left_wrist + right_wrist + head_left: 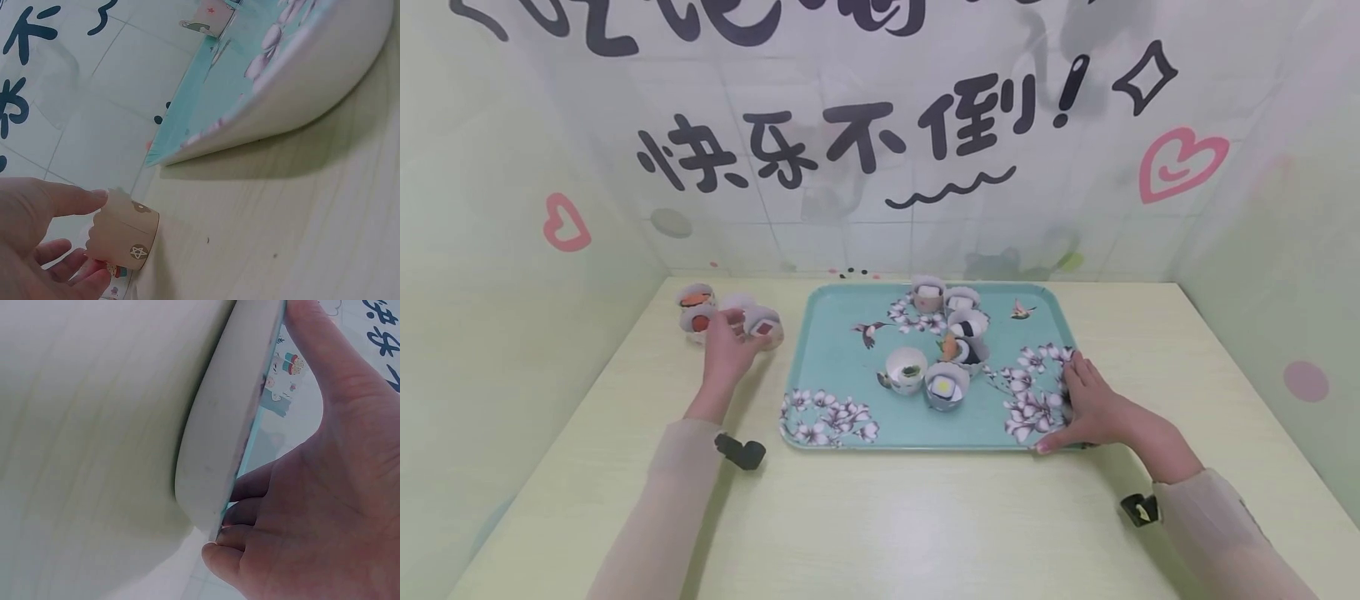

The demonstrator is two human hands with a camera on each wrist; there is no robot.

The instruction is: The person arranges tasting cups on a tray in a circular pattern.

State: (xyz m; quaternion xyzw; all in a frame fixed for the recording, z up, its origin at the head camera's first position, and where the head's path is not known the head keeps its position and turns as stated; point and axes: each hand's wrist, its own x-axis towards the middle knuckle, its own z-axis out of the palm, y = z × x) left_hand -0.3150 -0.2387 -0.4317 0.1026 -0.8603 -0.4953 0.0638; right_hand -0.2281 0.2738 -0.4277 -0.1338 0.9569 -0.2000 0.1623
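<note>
My left hand [727,354] pinches a small paper baking cup [769,323] between thumb and fingers, left of the tray. That cup [125,232] shows a scalloped rim and a star print in the left wrist view; the head view shows a white piece with a dark red square inside it. Close by stand more paper cups, one with an orange-topped piece [696,298] and one with a red round piece [700,323]. My right hand [1097,410] rests on the right front corner of a turquoise flowered tray [842,425], its fingers touching the rim.
On the tray stand several paper cups with sushi-like pieces, among them a cup with a yellow-dotted white piece [946,387] and a white cup [907,371] with something green. A lettered wall [850,242] borders the back of the pale wooden table [880,517].
</note>
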